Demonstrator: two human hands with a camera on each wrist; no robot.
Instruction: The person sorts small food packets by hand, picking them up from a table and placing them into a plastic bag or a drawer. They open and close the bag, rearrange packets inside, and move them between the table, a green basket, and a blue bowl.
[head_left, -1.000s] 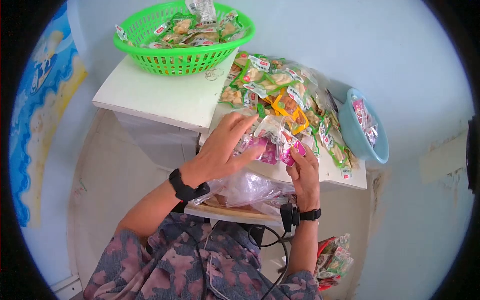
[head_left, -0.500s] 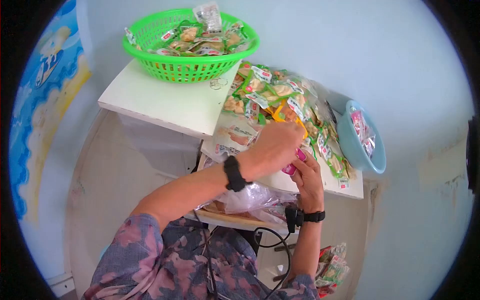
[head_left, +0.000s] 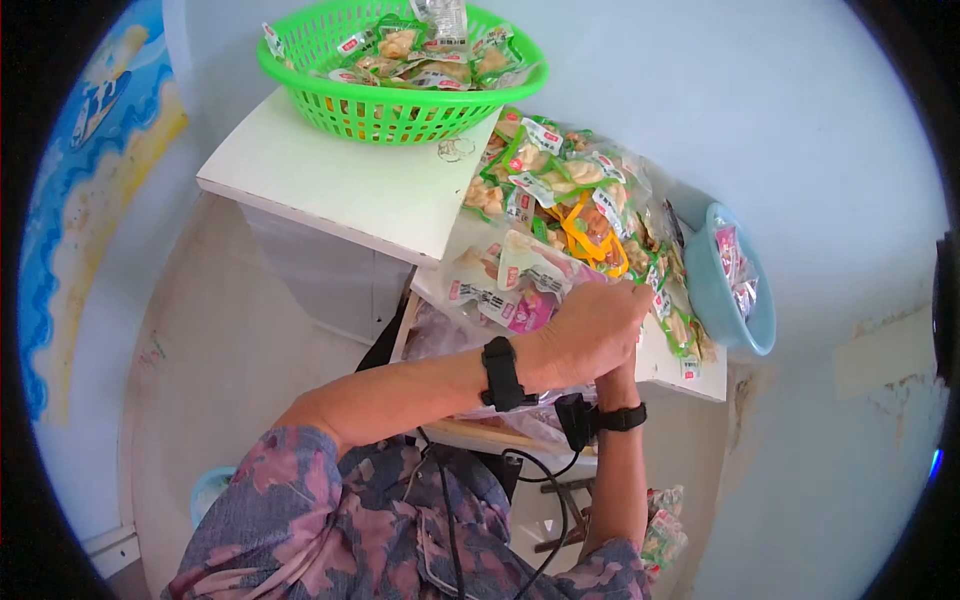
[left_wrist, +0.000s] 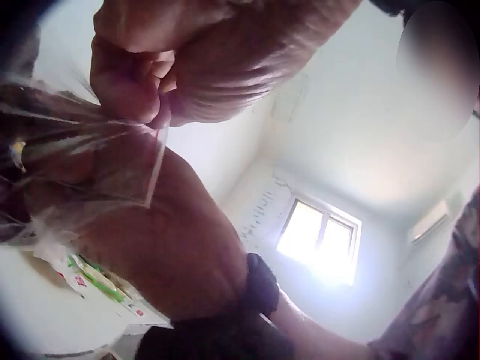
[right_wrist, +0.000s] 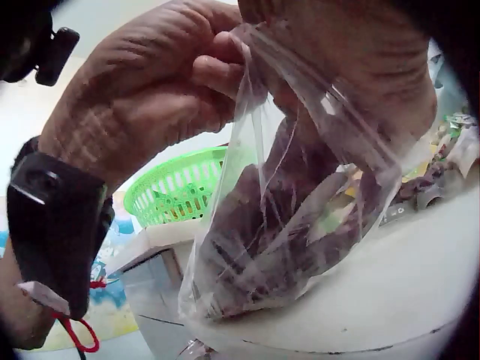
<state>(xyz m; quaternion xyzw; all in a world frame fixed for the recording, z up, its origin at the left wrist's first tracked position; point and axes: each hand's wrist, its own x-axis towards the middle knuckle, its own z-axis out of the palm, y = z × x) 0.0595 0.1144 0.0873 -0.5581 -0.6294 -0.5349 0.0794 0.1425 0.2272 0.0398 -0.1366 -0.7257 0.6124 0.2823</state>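
Note:
A clear plastic packet of dark brown food (right_wrist: 262, 232) hangs between my two hands in the right wrist view. My left hand (head_left: 590, 335) reaches across in front of the right one and pinches the packet's top edge, fingertips against thumb. From the other side my right hand (right_wrist: 367, 75) grips the same packet; in the head view it is mostly hidden behind the left. Close beside the left hand lie clear packets with magenta labels (head_left: 530, 310) on the white tabletop (head_left: 655, 358).
Green-edged snack packets (head_left: 570, 175) are heaped behind the hands, a yellow-edged packet (head_left: 590, 235) among them. A green basket (head_left: 400, 100) of packets stands on the higher white cabinet (head_left: 330, 190). At right leans a blue basin (head_left: 765, 300). Below sits an open drawer (head_left: 455, 432) with plastic bags.
My left hand has swung right from above the magenta-label packets to meet the right hand and take the packet's edge. The magenta label in the right hand is now covered.

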